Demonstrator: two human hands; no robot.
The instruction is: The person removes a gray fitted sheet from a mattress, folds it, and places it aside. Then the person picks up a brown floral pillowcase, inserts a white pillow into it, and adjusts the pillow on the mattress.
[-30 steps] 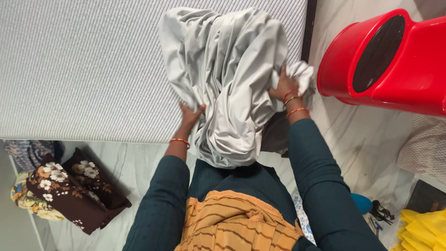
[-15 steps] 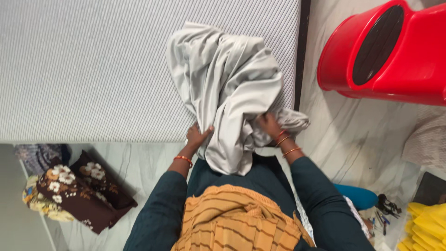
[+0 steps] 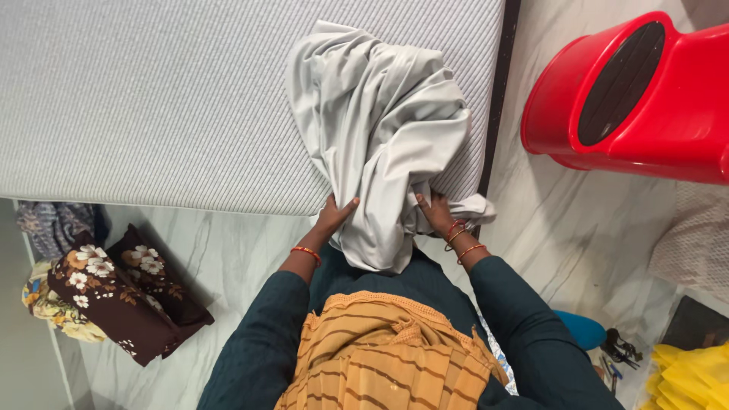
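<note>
Gripping grey sheet (image 3: 380, 137) w/ both hands (image 3: 334, 216) (image 3: 437, 212), now lower, nearer mattress (image 3: 152, 106) edge

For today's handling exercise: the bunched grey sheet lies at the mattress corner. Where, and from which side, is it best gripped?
Probably at the lower bunched end of the grey sheet, which overhangs the mattress edge. Come from the near side, one hand on each flank, as the left hand and right hand do: there the folds gather narrow and hang free.
</note>
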